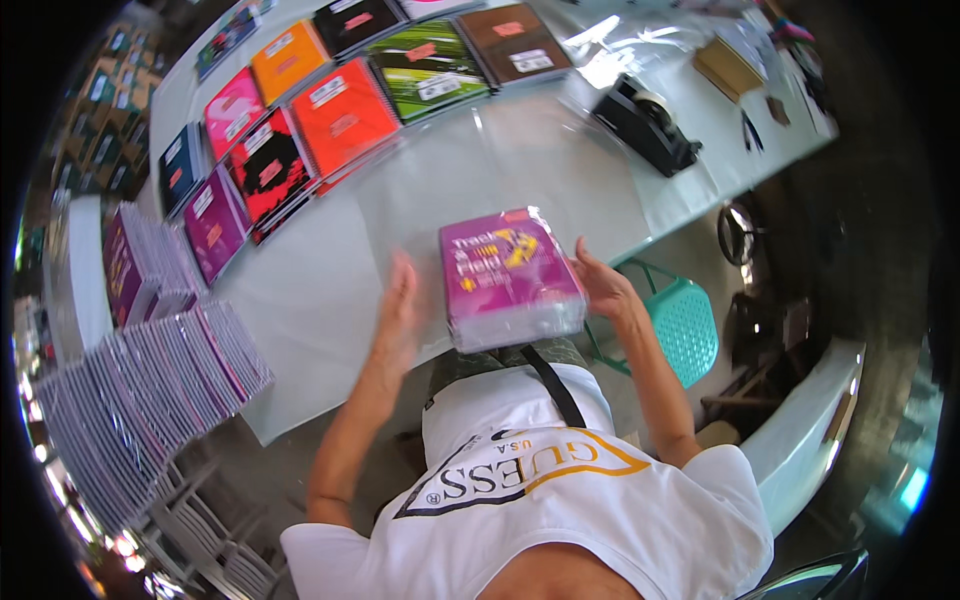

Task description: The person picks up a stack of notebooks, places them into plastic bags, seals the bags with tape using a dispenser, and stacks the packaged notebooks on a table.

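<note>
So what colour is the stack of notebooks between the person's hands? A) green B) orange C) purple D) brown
C: the plastic-wrapped stack of notebooks between the left hand and the right hand has a purple cover; the green, orange and brown notebooks lie farther back on the table.
</note>
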The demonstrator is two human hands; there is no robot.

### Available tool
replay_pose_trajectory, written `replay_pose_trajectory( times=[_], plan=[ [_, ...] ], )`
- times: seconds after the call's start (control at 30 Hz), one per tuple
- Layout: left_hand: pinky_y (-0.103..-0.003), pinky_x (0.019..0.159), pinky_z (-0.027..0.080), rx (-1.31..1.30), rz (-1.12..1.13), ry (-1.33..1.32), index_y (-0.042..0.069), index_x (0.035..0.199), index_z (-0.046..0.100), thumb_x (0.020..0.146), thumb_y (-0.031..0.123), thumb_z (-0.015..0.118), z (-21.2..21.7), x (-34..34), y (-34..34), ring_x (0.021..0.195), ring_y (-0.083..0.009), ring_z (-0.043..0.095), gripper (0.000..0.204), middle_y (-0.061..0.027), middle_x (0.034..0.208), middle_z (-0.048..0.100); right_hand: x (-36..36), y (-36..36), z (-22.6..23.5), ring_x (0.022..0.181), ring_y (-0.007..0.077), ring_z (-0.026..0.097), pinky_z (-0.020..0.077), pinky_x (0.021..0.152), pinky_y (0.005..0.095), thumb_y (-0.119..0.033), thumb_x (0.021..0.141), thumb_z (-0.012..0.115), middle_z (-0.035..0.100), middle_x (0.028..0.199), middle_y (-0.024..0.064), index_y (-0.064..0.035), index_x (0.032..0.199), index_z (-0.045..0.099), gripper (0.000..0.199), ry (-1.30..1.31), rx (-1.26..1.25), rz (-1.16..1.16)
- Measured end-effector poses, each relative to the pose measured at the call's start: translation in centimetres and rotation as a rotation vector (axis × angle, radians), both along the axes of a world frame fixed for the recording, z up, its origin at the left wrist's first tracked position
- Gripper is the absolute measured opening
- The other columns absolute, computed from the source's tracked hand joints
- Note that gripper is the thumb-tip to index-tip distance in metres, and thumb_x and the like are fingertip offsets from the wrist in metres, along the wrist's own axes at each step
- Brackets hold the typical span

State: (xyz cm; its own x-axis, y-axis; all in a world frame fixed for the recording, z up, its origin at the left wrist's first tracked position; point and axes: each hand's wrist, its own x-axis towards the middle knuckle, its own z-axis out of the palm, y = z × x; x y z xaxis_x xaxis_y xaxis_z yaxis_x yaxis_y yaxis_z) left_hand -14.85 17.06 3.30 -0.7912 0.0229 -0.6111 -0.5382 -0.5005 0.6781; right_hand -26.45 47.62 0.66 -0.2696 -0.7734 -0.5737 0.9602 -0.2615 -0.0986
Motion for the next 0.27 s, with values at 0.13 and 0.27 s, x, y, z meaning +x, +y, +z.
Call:
replay_pose_trajectory(
  times=[0.13, 0.27],
  plan=[
    [-0.039, 0.100, 0.040, 0.521, 0.161, -0.095, 0.015, 0.140, 0.038, 0.089, 0.067, 0.044, -2.2, 5.0, 4.2, 0.120, -0.0210, 0.047, 0.073, -0.0051, 0.135, 0.046, -0.9, -3.4, 2.9, 0.109, 0.0192, 0.061, 0.0466, 0.100, 0.0372, -0.024, 0.081, 0.076, 0.060, 0.121, 0.0134, 0.0016, 0.136, 0.041, 0.070, 0.424, 0.401, 0.344],
    [-0.036, 0.093, 0.043, 0.506, 0.345, 0.115, 0.021, 0.143, 0.033, 0.083, 0.070, 0.052, 2.9, 6.4, 0.0, 0.112, -0.0197, 0.048, 0.080, -0.0028, 0.127, 0.049, -3.4, -10.2, 5.9, 0.117, 0.0294, 0.058, 0.0429, 0.104, 0.0360, -0.025, 0.078, 0.077, 0.055, 0.133, 0.0120, -0.0075, 0.143, 0.037, 0.078, 0.433, 0.126, 0.357]
  ],
)
